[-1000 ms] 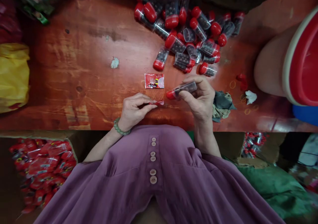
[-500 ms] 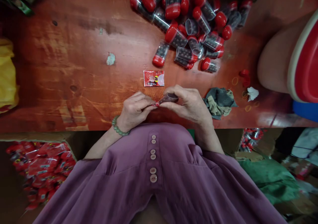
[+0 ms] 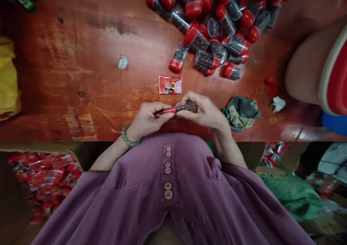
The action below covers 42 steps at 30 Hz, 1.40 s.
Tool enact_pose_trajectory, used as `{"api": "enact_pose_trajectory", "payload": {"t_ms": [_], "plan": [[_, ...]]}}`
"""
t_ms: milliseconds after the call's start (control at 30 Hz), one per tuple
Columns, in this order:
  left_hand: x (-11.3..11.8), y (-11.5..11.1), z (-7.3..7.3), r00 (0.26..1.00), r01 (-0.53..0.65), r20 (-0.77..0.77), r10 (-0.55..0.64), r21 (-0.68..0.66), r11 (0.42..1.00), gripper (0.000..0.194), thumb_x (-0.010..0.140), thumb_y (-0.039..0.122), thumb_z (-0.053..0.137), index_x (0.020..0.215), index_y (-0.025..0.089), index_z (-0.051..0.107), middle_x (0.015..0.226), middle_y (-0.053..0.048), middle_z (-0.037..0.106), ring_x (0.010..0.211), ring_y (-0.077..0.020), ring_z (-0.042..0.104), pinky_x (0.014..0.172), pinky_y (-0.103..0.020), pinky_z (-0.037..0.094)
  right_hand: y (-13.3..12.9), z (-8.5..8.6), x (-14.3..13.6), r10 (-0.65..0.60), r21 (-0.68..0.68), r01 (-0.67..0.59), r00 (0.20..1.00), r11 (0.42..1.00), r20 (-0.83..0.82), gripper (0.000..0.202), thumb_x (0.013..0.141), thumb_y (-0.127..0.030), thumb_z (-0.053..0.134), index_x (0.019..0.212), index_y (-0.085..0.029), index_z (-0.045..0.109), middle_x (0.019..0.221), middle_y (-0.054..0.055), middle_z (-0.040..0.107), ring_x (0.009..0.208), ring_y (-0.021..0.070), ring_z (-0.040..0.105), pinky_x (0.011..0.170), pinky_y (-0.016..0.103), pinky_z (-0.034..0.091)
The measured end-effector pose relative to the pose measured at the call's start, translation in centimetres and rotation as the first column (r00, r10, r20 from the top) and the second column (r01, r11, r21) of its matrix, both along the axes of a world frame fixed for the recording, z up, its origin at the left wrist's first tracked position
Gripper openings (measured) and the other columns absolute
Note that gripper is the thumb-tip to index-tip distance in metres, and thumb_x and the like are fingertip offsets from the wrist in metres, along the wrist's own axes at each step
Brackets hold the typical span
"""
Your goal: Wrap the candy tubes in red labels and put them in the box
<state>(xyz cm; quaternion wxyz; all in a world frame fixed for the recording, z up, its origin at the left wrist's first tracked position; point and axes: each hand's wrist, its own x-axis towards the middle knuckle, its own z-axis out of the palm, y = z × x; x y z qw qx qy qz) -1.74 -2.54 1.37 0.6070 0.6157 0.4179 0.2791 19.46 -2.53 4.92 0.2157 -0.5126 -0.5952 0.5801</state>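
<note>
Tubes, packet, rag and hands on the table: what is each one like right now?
Held tube: lying sideways, gripped in both hands.
Left hand: fingers closed on the tube's red end.
Right hand: fingers closed on the clear end.
Pile of tubes: lying heaped; most red-capped, at least one open.
Red packet: flat on the table, untouched.
Rag: crumpled beside the right hand.
Red tub: tilted at the table edge.

Left hand (image 3: 146,119) low at centre, fingers curled, thumb and fingertips pinched closed. Right hand (image 3: 204,111) just beside it, knuckles up, fingers bent, grip closed. Fingertips of both hands nearly meet. Both forearms angle inward from body, wrists slightly bent. Bead bracelet on left wrist.
</note>
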Motion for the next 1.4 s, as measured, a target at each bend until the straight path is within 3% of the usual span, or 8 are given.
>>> {"api": "enact_pose_trajectory", "payload": {"t_ms": [133,267,433,600,767,1000,1133,1400], "plan": [[0.7,0.1,0.0,0.993,-0.117,-0.036,0.114,-0.099,0.988,0.026,0.077,0.037,0.076,0.09,0.015,0.078,0.078,-0.005,0.077,0.064,-0.0132,0.065,0.061,-0.023,0.05,-0.3,-0.7,0.2,-0.068,-0.195,0.033,0.982,0.98,-0.176,0.026,0.082,-0.034,0.075,0.098,-0.017,0.064,0.081,0.0,0.071,0.07,0.0106,0.067,0.065,0.022,0.054],[0.6,0.6,-0.1,0.943,-0.234,0.129,0.308,-0.403,0.885,0.046,0.067,0.048,0.085,0.098,0.016,0.075,0.086,-0.005,0.078,0.067,-0.0146,0.069,0.064,-0.025,0.056,-0.6,-1.6,0.0,-0.272,-0.364,0.151,0.912,0.919,-0.307,0.038,0.079,-0.042,0.078,0.106,-0.016,0.068,0.076,0.0,0.073,0.068,0.0128,0.072,0.063,0.024,0.06],[0.3,0.6,0.0,0.842,-0.038,0.35,0.41,-0.72,0.692,0.046,0.064,0.054,0.087,0.087,0.016,0.076,0.078,-0.005,0.076,0.066,-0.0137,0.071,0.065,-0.023,0.059,-0.7,-2.6,-0.5,-0.415,-0.355,0.289,0.836,0.889,-0.36,0.035,0.077,-0.043,0.08,0.1,-0.019,0.071,0.068,-0.004,0.071,0.053,0.009,0.067,0.048,0.019,0.056],[1.8,-0.2,0.0,0.816,-0.119,0.275,0.509,-0.78,0.614,0.031,0.059,0.036,0.093,0.076,0.016,0.077,0.072,-0.002,0.075,0.062,-0.0085,0.067,0.063,-0.018,0.056,-0.8,-2.5,-1.2,-0.398,-0.217,0.346,0.873,0.913,-0.283,0.03,0.082,-0.043,0.074,0.099,-0.019,0.071,0.066,-0.006,0.067,0.045,0.0049,0.058,0.043,0.017,0.05],[3.1,-0.4,0.1,0.798,-0.22,0.203,0.568,-0.779,0.587,0.034,0.056,0.04,0.093,0.072,0.016,0.075,0.066,-0.001,0.073,0.057,-0.0086,0.065,0.059,-0.019,0.054,-1.7,-2.8,-2.2,-0.457,0.09,0.466,0.883,0.88,-0.105,0.021,0.088,-0.038,0.066,0.098,-0.02,0.07,0.075,-0.003,0.071,0.048,0.0066,0.059,0.046,0.02,0.051],[3.5,-0.2,-0.2,0.793,-0.235,0.197,0.576,-0.774,0.589,0.041,0.056,0.046,0.092,0.072,0.014,0.074,0.064,-0.002,0.072,0.054,-0.0071,0.063,0.057,-0.019,0.052,-2.4,-4.7,-3.3,-0.486,0.591,0.396,0.874,0.702,-0.008,0.021,0.094,-0.032,0.056,0.107,-0.02,0.068,0.094,0.005,0.076,0.081,0.0157,0.071,0.076,0.032,0.061],[3.5,0.2,-0.6,0.777,-0.269,0.214,0.593,-0.738,0.619,0.042,0.057,0.048,0.091,0.071,0.014,0.072,0.063,-0.002,0.072,0.054,-0.0074,0.064,0.058,-0.019,0.052,-2.2,-5.6,-4.3,-0.528,0.558,0.466,0.848,0.687,-0.057,0.026,0.098,-0.037,0.051,0.112,-0.02,0.066,0.1,0.006,0.075,0.088,0.0163,0.071,0.082,0.034,0.06],[2.6,0.9,-0.1,0.723,-0.32,0.294,0.625,-0.66,0.68,0.037,0.06,0.048,0.089,0.073,0.018,0.072,0.075,-0.001,0.075,0.067,-0.0112,0.067,0.069,-0.025,0.055,-1.1,-5.2,-5.5,-0.447,0.354,0.46,0.886,0.814,-0.122,0.035,0.098,-0.047,0.05,0.121,-0.024,0.061,0.117,0.008,0.07,0.101,0.02,0.068,0.094,0.039,0.057]]}}
